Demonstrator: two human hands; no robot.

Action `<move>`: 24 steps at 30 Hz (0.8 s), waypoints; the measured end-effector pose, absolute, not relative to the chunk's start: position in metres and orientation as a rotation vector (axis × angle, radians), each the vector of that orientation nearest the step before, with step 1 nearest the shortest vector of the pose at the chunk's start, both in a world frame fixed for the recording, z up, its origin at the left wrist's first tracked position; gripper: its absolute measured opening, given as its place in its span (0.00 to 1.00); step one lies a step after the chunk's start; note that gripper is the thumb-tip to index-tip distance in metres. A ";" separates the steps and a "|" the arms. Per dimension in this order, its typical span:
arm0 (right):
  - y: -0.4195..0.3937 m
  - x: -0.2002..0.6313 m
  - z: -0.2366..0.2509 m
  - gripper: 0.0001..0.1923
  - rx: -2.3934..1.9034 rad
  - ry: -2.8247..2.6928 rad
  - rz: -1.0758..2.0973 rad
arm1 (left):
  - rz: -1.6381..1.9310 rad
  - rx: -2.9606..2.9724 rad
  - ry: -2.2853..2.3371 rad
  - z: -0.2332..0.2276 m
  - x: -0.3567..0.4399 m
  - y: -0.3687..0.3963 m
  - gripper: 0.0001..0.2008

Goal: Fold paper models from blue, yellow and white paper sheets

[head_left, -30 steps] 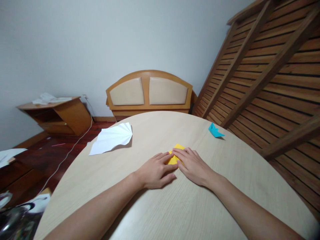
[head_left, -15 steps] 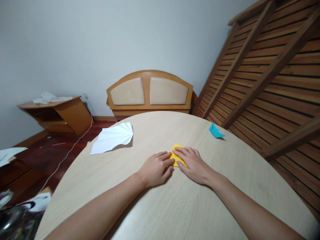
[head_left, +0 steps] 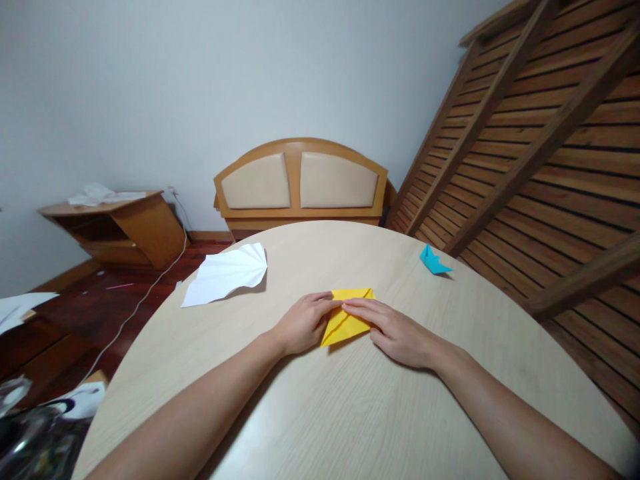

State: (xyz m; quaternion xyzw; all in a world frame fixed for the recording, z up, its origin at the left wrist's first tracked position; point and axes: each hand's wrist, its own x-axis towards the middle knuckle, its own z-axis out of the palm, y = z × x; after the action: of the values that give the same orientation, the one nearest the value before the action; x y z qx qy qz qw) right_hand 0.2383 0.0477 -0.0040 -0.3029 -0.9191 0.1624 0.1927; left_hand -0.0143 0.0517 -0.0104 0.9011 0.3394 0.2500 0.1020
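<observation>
Yellow paper [head_left: 347, 327] lies near the middle of the round table [head_left: 320, 413], folded into a slanting four-sided piece, its smooth face crossed by a diagonal flap edge, its near edge shadowing the table's pale, grained top. The left hand [head_left: 303, 323] is at the paper's left side, fingers close together and reaching over it; the right hand [head_left: 400, 330] covers part of its right side, fingers together and extended, their tips close to the left hand's. The undersides are hidden, so I cannot tell whether either hand is clamped on the sheet. Toward the table's far right edge sits a turquoise folded shape [head_left: 434, 262] with sharp points; toward its far left edge lies a white sheet [head_left: 227, 270] with fanning pleats. Beyond the table stands an arched wooden headboard [head_left: 293, 177] with two cream panels; to the table's right rises a slatted wooden frame [head_left: 525, 180].
</observation>
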 end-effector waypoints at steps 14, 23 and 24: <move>0.049 0.244 0.002 0.22 -0.860 -2.499 0.326 | 0.769 2.725 0.911 -0.005 -0.020 0.051 0.13; 0.058 0.246 -0.004 0.16 -0.889 -2.378 0.429 | 0.793 2.689 0.953 -0.004 -0.020 0.049 0.11; 0.058 0.246 -0.003 0.16 -0.890 -2.366 0.446 | 0.804 2.677 0.962 -0.004 -0.019 0.049 0.11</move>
State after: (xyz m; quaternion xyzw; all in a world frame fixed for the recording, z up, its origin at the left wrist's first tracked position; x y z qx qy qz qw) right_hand 0.2456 0.0582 -0.0030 -0.3326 -0.8839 0.1666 0.2833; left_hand -0.0195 0.0491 -0.0037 0.9017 0.3239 0.2708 0.0929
